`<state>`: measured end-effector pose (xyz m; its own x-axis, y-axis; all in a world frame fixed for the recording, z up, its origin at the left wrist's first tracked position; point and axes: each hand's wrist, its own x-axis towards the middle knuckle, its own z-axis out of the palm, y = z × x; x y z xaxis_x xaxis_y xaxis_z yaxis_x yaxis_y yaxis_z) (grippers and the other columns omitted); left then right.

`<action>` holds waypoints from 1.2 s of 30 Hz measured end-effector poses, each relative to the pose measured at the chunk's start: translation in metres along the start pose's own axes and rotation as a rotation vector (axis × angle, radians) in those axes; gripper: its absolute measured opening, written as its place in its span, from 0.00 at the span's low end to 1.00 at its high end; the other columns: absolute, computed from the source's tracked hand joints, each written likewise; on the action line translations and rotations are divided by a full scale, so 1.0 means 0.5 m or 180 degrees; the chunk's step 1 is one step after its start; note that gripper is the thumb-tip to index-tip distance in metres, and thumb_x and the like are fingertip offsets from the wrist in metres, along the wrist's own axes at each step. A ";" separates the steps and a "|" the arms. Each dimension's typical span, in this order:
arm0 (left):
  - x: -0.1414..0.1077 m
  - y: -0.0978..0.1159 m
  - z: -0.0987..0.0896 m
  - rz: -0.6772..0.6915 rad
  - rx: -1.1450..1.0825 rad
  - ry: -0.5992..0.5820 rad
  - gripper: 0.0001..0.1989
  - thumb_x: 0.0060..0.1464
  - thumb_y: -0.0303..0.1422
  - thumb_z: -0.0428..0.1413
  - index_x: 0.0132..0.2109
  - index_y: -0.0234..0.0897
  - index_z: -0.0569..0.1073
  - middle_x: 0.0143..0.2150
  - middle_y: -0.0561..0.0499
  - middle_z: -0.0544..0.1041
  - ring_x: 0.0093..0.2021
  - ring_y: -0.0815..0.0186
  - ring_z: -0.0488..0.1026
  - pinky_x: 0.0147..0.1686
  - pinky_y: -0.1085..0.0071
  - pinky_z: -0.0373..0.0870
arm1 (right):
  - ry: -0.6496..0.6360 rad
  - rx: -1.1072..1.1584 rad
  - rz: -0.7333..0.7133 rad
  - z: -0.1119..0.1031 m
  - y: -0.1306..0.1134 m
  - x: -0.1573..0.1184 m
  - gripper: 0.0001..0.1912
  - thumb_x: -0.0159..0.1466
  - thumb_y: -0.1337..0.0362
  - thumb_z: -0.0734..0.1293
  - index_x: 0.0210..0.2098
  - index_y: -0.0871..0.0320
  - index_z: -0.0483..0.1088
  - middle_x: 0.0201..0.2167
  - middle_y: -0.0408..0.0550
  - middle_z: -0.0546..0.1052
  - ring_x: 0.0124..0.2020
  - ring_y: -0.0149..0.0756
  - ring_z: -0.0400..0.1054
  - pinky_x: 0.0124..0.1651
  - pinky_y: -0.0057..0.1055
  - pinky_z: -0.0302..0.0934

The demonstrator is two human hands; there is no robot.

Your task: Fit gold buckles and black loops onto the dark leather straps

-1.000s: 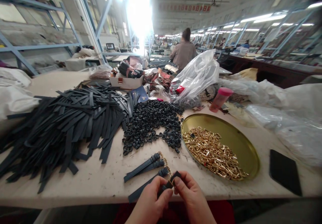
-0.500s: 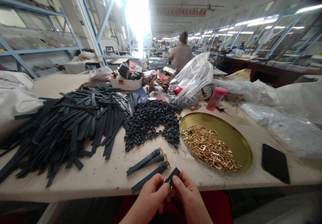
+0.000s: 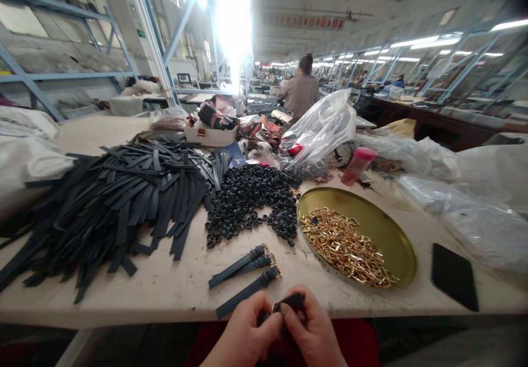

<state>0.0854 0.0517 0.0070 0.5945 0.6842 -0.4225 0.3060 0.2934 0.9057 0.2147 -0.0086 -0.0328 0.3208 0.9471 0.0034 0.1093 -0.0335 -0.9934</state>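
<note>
At the table's front edge, my left hand point(image 3: 256, 326) and my right hand point(image 3: 306, 320) are closed together on one dark strap point(image 3: 292, 301). A bit of gold buckle point(image 3: 274, 304) shows by my left fingertips; the rest of the buckle is hidden by my fingers. Just beyond my left hand lie several dark straps point(image 3: 246, 290) fitted with gold buckles point(image 3: 272, 259). Farther off is a heap of small black loops point(image 3: 251, 196). To the right, gold buckles point(image 3: 350, 248) are piled on a round gold tray point(image 3: 394, 232).
Loose dark strips point(image 3: 136, 191) form a big pile at left. A black flat slab point(image 3: 454, 276) lies at right. Behind the tray stand a pink-capped jar point(image 3: 358, 166) and a clear plastic bag point(image 3: 324, 130). A person point(image 3: 303, 89) sits farther back, facing away.
The strap's free end, flat and raised before, is now folded down and gathered under my right fingers. Less of the gold buckle shows. The view has shifted slightly.
</note>
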 end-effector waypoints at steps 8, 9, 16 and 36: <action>0.050 -0.017 -0.027 -0.0081 -0.0099 -0.0024 0.13 0.42 0.39 0.54 0.25 0.38 0.58 0.16 0.60 0.64 0.12 0.78 0.54 0.12 0.81 0.46 | -0.0267 0.0630 0.0485 0.017 0.005 0.040 0.18 0.51 0.48 0.66 0.23 0.58 0.63 0.18 0.38 0.62 0.21 0.29 0.55 0.25 0.26 0.49; 0.058 -0.017 -0.028 -0.0026 -0.0188 0.0011 0.13 0.41 0.39 0.54 0.28 0.38 0.59 0.17 0.60 0.65 0.13 0.77 0.55 0.12 0.81 0.48 | -0.0366 0.0570 0.0417 0.010 0.004 0.051 0.19 0.53 0.47 0.64 0.23 0.58 0.64 0.18 0.40 0.63 0.22 0.30 0.56 0.25 0.26 0.50; 0.077 0.014 -0.040 0.0111 0.0362 0.0015 0.11 0.51 0.38 0.48 0.35 0.35 0.67 0.18 0.59 0.64 0.19 0.73 0.59 0.20 0.78 0.54 | 0.0289 -0.1562 0.0016 -0.077 0.006 0.206 0.11 0.59 0.56 0.59 0.28 0.56 0.66 0.25 0.45 0.68 0.28 0.37 0.61 0.32 0.31 0.53; 0.060 0.027 -0.003 0.0485 0.0791 0.0555 0.09 0.49 0.36 0.47 0.26 0.36 0.64 0.17 0.60 0.58 0.17 0.73 0.56 0.18 0.78 0.52 | 0.0052 0.1195 0.0781 -0.030 -0.047 0.095 0.18 0.48 0.52 0.71 0.27 0.59 0.66 0.17 0.37 0.66 0.19 0.26 0.57 0.26 0.25 0.52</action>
<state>0.1064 0.0772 0.0064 0.5178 0.8178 -0.2512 0.4081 0.0219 0.9127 0.2415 0.0324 -0.0074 0.3098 0.9203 -0.2387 -0.3200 -0.1355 -0.9377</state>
